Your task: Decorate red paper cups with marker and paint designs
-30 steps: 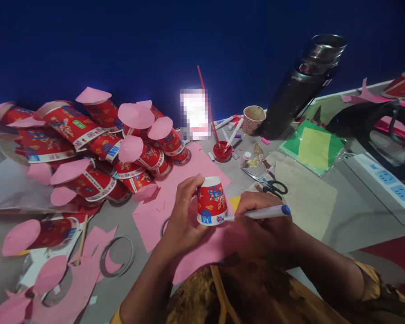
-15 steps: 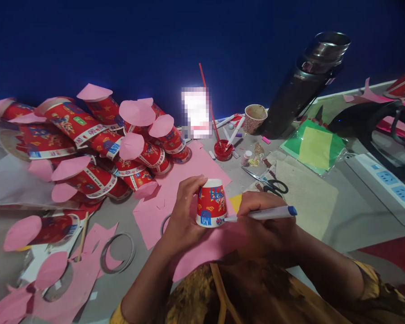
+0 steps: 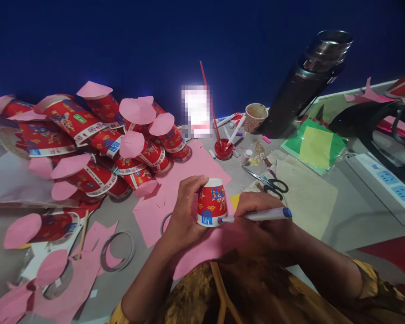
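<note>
**Red-patterned paper cup (image 3: 212, 202) in my left hand (image 3: 185, 211), marker (image 3: 266, 214) in my right hand (image 3: 265, 225)**

The cup stood nearly upright, upside down, its wide rim lowest. My left hand covered one side of it, and its far side was out of sight. The marker's tip was at the white band near the rim, on the side towards my right hand; it was too small to tell whether it touched. My right fingertips were mostly hidden beneath my curled hand.

The cup lay between my left thumb, low near the rim, and my left fingers, up by the narrow base. They were clamped on it. My right fingers were closed around the marker, just beside the cup.

Pink paper (image 3: 189, 180) spread below and beyond the cup. A ring (image 3: 164, 224) was partly hidden by my left hand. Black-handled scissors (image 3: 273, 184) lay open beyond my right hand. Farther out, a pile of red cups (image 3: 97, 135) with pink paper discs was heaped on the left, some covering others. A small dish of red (image 3: 223, 150) sat ahead, near a pixelated bright patch (image 3: 197, 112). A dark flask (image 3: 300, 90) leaned to the right, and a power strip (image 3: 384, 184) was cut off by the right edge.
</note>
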A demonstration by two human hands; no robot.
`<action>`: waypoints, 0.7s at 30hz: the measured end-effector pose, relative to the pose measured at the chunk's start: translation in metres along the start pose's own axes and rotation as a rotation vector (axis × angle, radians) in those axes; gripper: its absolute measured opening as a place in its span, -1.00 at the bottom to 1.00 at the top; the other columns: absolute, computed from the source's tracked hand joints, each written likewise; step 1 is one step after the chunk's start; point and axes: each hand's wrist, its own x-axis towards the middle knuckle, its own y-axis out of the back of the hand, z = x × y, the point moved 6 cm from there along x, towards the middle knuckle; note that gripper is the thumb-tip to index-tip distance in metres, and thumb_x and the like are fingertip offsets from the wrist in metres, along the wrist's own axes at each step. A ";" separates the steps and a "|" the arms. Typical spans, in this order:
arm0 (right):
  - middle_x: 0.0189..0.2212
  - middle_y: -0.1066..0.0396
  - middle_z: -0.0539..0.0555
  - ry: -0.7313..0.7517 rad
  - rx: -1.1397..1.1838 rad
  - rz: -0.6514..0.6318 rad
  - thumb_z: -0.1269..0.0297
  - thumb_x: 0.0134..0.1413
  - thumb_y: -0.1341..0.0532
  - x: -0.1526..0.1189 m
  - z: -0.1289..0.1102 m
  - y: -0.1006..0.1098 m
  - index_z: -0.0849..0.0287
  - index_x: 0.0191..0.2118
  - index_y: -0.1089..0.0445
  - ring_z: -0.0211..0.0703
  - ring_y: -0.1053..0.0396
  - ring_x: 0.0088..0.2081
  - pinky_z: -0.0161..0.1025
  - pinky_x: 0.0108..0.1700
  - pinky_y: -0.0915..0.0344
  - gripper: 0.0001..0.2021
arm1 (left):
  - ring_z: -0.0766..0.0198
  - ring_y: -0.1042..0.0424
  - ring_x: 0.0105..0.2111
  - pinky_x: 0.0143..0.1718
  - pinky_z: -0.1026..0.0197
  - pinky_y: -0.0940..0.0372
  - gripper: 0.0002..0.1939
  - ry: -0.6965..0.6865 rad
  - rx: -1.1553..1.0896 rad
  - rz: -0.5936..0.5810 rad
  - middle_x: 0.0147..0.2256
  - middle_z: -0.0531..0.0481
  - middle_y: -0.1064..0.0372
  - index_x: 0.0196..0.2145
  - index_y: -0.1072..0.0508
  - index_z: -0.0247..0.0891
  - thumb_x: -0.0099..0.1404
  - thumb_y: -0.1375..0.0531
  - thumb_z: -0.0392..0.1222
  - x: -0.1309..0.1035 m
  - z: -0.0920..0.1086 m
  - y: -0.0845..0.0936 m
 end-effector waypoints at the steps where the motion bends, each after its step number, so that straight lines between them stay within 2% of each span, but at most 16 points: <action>1: -0.53 -0.53 -0.03 -0.007 -0.004 0.001 0.47 0.24 -0.24 0.000 0.000 0.000 0.09 -0.34 -0.41 -0.26 -0.42 -0.53 -0.29 -0.46 -0.27 -0.85 | -0.10 -0.35 0.27 0.24 -0.19 -0.44 -0.21 0.000 0.005 0.000 0.24 -0.24 -0.27 0.39 -0.21 -0.03 0.33 -0.45 -0.11 0.000 0.000 0.000; 21: -0.53 -0.48 -0.05 -0.043 -0.023 -0.003 0.44 0.26 -0.24 -0.004 0.003 -0.002 0.09 -0.37 -0.40 -0.27 -0.36 -0.53 -0.28 -0.42 -0.23 -0.84 | -0.09 -0.35 0.26 0.24 -0.20 -0.44 -0.22 -0.011 0.016 0.009 0.24 -0.24 -0.27 0.39 -0.21 -0.03 0.34 -0.44 -0.10 0.000 0.000 0.000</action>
